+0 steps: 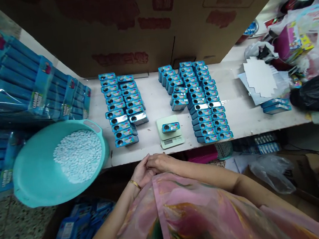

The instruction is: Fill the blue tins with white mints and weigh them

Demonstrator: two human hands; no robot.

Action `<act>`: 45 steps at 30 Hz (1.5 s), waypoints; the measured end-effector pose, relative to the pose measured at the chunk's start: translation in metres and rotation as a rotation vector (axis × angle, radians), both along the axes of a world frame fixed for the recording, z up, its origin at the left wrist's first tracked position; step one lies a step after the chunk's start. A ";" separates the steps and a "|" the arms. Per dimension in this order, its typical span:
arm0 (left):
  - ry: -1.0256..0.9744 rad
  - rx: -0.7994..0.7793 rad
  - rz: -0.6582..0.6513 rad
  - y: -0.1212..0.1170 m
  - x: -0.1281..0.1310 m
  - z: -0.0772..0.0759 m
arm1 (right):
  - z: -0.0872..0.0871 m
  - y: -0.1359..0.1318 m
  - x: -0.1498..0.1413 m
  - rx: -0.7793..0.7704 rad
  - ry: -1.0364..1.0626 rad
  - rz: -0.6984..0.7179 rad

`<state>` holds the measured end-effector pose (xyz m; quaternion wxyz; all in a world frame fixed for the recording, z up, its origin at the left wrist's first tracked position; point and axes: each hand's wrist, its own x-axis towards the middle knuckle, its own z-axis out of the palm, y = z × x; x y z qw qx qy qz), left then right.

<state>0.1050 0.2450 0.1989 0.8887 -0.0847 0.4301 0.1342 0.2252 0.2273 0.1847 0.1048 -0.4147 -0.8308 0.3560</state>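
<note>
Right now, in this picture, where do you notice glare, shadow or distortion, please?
Head view throughout: white glare on the plastic-wrapped packs at left; the cardboard box behind looks dark, shaded; edges look stretched, as by a wide lens; the scale has a display too small to read.

Where the right hand lies over the left hand by the front edge of the desk, much of the left fingers is hidden, and whether the palms enclose anything cannot be told. On the scale near that edge, the reading is too small to make out. A carton along the desk's back runs out of the picture's top. Blue packs beyond the left end are cut off at the picture's left, partly hidden by the basin.
</note>
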 end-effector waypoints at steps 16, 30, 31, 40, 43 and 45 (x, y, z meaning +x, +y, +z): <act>0.117 0.135 0.195 0.011 -0.015 -0.009 | 0.030 0.053 0.087 0.188 -0.186 -0.603; 0.096 0.173 0.248 0.016 -0.006 -0.006 | 0.026 0.048 0.092 0.178 -0.050 -0.580; 0.075 0.184 0.247 0.017 -0.004 -0.003 | 0.029 0.047 0.086 0.191 -0.035 -0.582; 0.002 0.158 0.177 0.015 0.004 0.011 | 0.016 0.009 0.005 0.184 -0.189 -0.015; 0.102 0.257 0.208 0.014 -0.007 0.015 | 0.016 0.010 0.018 0.194 -0.061 -0.043; 0.299 0.428 0.285 0.020 -0.025 0.014 | 0.019 0.017 0.039 0.242 0.035 -0.203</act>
